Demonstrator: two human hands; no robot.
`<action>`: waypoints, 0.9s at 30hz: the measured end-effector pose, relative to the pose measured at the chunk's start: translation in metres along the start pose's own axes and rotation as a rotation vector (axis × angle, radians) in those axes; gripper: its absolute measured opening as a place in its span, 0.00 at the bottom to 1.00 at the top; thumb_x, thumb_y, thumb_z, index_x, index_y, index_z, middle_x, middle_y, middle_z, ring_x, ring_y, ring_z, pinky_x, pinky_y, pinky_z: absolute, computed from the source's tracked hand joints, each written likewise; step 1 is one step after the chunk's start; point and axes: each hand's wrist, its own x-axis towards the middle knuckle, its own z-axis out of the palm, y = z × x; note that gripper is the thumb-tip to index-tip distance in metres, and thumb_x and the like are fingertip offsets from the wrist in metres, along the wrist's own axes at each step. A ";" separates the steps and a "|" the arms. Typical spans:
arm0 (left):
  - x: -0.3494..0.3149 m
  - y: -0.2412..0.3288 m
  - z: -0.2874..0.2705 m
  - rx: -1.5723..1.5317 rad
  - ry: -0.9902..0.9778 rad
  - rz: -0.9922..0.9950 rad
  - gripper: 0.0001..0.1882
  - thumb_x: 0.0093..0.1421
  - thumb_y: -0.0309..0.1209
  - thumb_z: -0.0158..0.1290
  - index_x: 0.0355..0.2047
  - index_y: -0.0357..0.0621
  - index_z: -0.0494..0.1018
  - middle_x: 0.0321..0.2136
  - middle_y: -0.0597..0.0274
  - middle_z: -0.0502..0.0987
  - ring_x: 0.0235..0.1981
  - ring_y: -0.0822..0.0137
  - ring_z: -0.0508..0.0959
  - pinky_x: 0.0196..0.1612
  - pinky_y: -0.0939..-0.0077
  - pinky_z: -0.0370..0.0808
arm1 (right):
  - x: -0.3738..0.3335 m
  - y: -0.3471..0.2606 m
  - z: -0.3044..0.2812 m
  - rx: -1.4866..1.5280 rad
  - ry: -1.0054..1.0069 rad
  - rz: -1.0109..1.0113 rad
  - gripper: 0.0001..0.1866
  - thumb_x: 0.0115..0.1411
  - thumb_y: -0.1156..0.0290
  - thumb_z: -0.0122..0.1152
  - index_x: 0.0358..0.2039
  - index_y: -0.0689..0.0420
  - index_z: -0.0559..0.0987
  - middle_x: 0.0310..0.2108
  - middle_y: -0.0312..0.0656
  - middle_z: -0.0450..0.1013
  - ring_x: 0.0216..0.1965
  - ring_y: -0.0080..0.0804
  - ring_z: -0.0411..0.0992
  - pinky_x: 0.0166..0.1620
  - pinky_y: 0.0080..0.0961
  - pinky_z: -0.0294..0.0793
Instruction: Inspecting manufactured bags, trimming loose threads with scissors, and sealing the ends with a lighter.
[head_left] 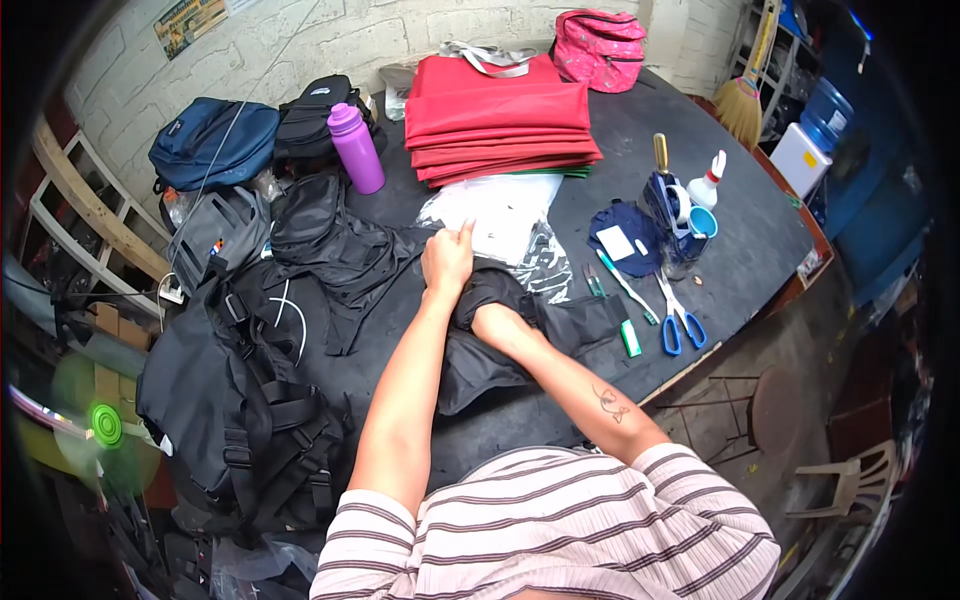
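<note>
Head view: right hand (492, 322) buried inside black pouch (520, 335), grip hidden, cannot tell; left hand (447, 262) pinches the fabric just above. Advise holding the opening taut, working slowly.

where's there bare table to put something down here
Bare dark tabletop lies right of the stack of red folded fabric, behind the white squeeze bottle. Another patch sits right of the blue-handled scissors. The left side is crowded with black strapped bags.
</note>
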 end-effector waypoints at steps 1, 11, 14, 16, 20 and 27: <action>0.003 -0.012 0.002 -0.023 -0.023 -0.075 0.29 0.57 0.51 0.44 0.20 0.34 0.74 0.21 0.39 0.73 0.28 0.41 0.74 0.32 0.54 0.69 | -0.020 -0.031 -0.027 0.024 0.219 -0.134 0.10 0.48 0.74 0.48 0.21 0.65 0.76 0.24 0.59 0.71 0.28 0.52 0.72 0.34 0.39 0.71; 0.046 -0.083 -0.012 -0.495 0.304 -0.267 0.32 0.58 0.49 0.48 0.07 0.35 0.68 0.05 0.63 0.65 0.09 0.69 0.64 0.18 0.68 0.61 | -0.086 -0.112 -0.108 0.345 0.610 -0.621 0.16 0.33 0.83 0.61 0.14 0.61 0.61 0.14 0.42 0.57 0.17 0.36 0.59 0.22 0.28 0.59; 0.038 -0.074 -0.046 -0.769 0.363 -0.222 0.28 0.59 0.46 0.49 0.07 0.44 0.63 0.08 0.71 0.62 0.11 0.77 0.59 0.18 0.80 0.57 | -0.110 -0.110 -0.140 0.395 0.630 -0.718 0.12 0.30 0.85 0.59 0.15 0.60 0.65 0.17 0.41 0.60 0.21 0.38 0.63 0.26 0.27 0.63; 0.008 -0.051 -0.079 -1.341 -0.162 -0.430 0.19 0.60 0.42 0.47 0.16 0.45 0.68 0.16 0.69 0.70 0.16 0.76 0.67 0.20 0.78 0.64 | -0.126 -0.104 -0.162 0.550 0.532 -0.823 0.12 0.30 0.85 0.62 0.17 0.61 0.68 0.18 0.41 0.62 0.24 0.38 0.65 0.30 0.28 0.66; -0.075 -0.080 -0.072 -1.325 -0.150 -0.396 0.18 0.60 0.42 0.47 0.17 0.45 0.68 0.17 0.69 0.70 0.17 0.75 0.67 0.21 0.78 0.64 | -0.152 -0.086 -0.203 0.885 0.032 -0.766 0.10 0.41 0.73 0.68 0.21 0.65 0.76 0.22 0.44 0.70 0.28 0.38 0.70 0.37 0.36 0.70; -0.121 -0.054 -0.029 -1.263 -0.176 -0.338 0.16 0.59 0.40 0.48 0.19 0.45 0.68 0.19 0.67 0.70 0.19 0.74 0.68 0.24 0.77 0.65 | -0.123 -0.056 -0.161 0.817 -0.169 -0.060 0.34 0.48 0.63 0.67 0.52 0.63 0.64 0.42 0.42 0.67 0.43 0.22 0.65 0.45 0.23 0.66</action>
